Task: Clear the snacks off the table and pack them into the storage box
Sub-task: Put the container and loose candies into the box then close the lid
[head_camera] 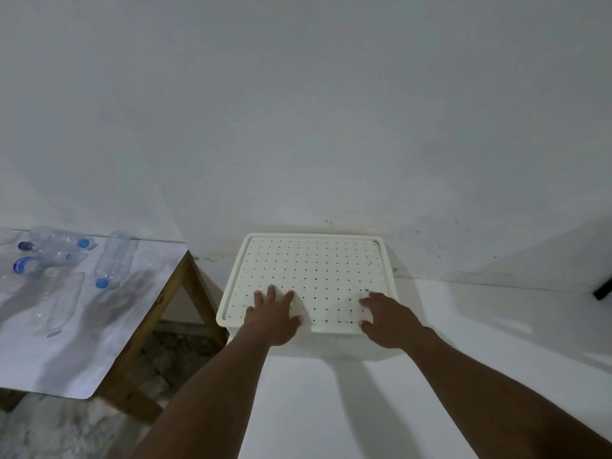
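A cream storage box [334, 346] stands on a white surface against the wall. Its lid [314, 270], dotted with small holes, is on top of it. My left hand [273, 318] lies flat on the lid's near left part with fingers spread and the thumb at the front edge. My right hand [387, 319] rests on the lid's near right corner, fingers bent over the edge. Neither hand holds anything separate. No snacks are in view; the box's inside is hidden by the lid.
A wooden-legged table [109, 326] with a pale top stands to the left. Several empty clear plastic bottles [114, 260] with blue caps lie on it. A dark object [602, 291] pokes in at the right edge. The white surface [496, 326] extends right of the box.
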Available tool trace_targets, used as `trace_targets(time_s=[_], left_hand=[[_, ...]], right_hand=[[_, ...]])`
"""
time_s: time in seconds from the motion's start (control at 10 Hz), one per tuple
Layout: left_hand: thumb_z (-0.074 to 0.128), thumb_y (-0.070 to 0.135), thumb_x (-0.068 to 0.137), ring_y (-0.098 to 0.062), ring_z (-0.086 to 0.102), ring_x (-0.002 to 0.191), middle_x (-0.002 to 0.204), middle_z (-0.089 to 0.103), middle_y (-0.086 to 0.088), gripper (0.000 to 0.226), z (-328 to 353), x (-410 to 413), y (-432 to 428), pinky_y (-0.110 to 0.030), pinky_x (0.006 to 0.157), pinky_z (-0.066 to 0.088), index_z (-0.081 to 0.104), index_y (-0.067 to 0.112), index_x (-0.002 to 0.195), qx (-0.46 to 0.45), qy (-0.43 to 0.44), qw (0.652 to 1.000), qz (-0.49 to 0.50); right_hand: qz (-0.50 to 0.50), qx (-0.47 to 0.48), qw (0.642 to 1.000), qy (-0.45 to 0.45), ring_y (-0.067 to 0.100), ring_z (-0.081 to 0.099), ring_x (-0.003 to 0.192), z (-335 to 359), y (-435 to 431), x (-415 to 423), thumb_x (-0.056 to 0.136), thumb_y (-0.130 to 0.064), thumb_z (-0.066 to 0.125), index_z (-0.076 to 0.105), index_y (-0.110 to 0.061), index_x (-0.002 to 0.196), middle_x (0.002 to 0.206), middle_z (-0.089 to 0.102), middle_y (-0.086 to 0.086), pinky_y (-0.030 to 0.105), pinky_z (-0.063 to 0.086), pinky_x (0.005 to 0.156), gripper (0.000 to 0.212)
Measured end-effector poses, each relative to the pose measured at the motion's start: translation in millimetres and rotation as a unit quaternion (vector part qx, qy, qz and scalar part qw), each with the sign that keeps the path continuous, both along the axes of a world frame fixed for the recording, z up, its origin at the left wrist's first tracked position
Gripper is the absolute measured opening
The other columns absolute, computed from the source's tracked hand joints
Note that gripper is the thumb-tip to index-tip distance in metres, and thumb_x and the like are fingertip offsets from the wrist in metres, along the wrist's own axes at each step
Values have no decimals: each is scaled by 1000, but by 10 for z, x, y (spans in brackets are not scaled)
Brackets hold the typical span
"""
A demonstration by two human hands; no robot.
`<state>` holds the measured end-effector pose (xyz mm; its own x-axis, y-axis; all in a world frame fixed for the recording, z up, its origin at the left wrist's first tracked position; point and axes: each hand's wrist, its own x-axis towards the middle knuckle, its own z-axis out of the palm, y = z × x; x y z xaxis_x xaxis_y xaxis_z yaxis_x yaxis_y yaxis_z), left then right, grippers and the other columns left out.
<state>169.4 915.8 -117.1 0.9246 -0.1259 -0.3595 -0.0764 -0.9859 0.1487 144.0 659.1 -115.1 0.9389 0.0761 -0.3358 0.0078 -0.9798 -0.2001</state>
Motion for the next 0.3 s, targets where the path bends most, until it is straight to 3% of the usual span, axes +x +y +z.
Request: trace_targets(time_s=[0.1,0.2,0.3], left_hand=[[50,56,92,-33,32,143,156,33,-9,67,254,-101,-264,-51,114,33,36,24,150,-12,56,998,-16],[53,54,94,-26,42,139,152,44,-4,61,589,-239,-615,-45,114,34,48,20,144,10,103,994,-41],[50,52,98,-27,45,136,150,46,-3,59,1065,-423,-1039,-43,112,36,52,13,142,35,105,991,-81]], right_hand=[[25,14,999,43,20,45,137,287,-127,-128,94,-40,48,56,-21,136,148,48,-2,35,37,113,46],[43,1,994,97,24,59,118,660,-291,-279,94,-32,51,65,-9,123,130,63,6,35,48,101,39],[60,-16,993,98,23,57,121,1164,-573,-491,97,-36,54,61,-11,129,135,58,5,25,48,86,42]])
